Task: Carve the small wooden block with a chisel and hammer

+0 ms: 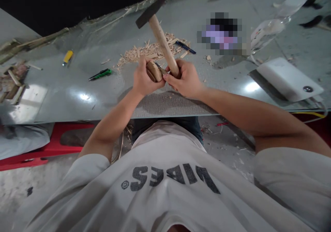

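Note:
My left hand (146, 78) is closed round a small rounded piece of wood (154, 70) with a hollow or groove in its side. My right hand (187, 78) grips a hammer (161, 37) low on its wooden handle, its dark head raised up and away from me. A slim metal-tipped tool, perhaps a chisel (162, 70), lies between my right fingers and the wood; its far part is hidden. Both hands are close together above a textured mat (170, 106). Just beyond them is a heap of wood shavings (141, 54).
A dark blue pen-like tool (185, 47) rests at the shavings. To the left are a green cutter (100, 74), a yellow-handled tool (67, 58) and wood scraps (15, 82). A white box (289, 78) with cables stands at right. Red stools (58, 139) are below the table edge.

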{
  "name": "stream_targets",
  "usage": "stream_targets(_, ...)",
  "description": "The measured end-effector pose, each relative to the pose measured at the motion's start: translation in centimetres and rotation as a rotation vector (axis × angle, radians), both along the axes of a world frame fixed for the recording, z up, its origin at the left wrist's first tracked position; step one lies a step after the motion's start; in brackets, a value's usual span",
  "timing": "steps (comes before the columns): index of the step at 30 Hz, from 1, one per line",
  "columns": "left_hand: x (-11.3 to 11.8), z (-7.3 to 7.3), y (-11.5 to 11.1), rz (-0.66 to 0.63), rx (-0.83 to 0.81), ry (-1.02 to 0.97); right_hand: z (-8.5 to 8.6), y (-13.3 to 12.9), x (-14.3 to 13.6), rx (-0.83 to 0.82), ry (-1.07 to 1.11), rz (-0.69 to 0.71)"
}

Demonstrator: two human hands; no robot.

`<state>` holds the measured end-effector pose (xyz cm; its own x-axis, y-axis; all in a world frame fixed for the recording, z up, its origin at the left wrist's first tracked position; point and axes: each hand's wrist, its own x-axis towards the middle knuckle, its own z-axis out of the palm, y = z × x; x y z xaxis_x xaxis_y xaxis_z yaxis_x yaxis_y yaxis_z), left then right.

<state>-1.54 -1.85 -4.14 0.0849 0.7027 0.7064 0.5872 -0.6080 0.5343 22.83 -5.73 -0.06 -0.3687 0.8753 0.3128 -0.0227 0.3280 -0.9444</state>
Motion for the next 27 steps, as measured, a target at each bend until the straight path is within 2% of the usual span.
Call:
stream_targets(3,-0.3,-0.3,0.5,-0.036,0.004,0.037,0.7,0.3,0.4,0.018,0.030,0.015)
stream_targets(6,-0.9,0.5,0.3,-0.038,0.009,0.049,1.5,0.8,1.2,0.025,0.041,0.014)
stream_targets(9,-1.6,0.9,0.3,-0.037,-0.006,0.057,2.2,1.5,2.0,0.002,0.026,0.091)
stream_targets(13,-2.8,-0.3,1.8,-0.036,0.009,0.124,2.6,2.0,2.8,0.002,-0.016,0.196)
stream_targets(16,-3.9,-1.8,3.5,-0.068,0.106,0.103,2.6,1.9,2.9,0.013,-0.041,0.202)
stream_targets(19,-4.6,-2.8,4.7,-0.053,0.122,0.101,2.5,1.7,2.7,0.032,-0.071,0.195)
stream_targets(23,-4.7,-3.0,4.8,0.001,0.109,0.146,2.3,1.4,2.5,0.034,-0.103,0.194)
stream_targets(27,-4.2,-2.2,3.8,0.004,0.007,0.154,2.1,1.3,2.4,0.001,-0.112,0.179)
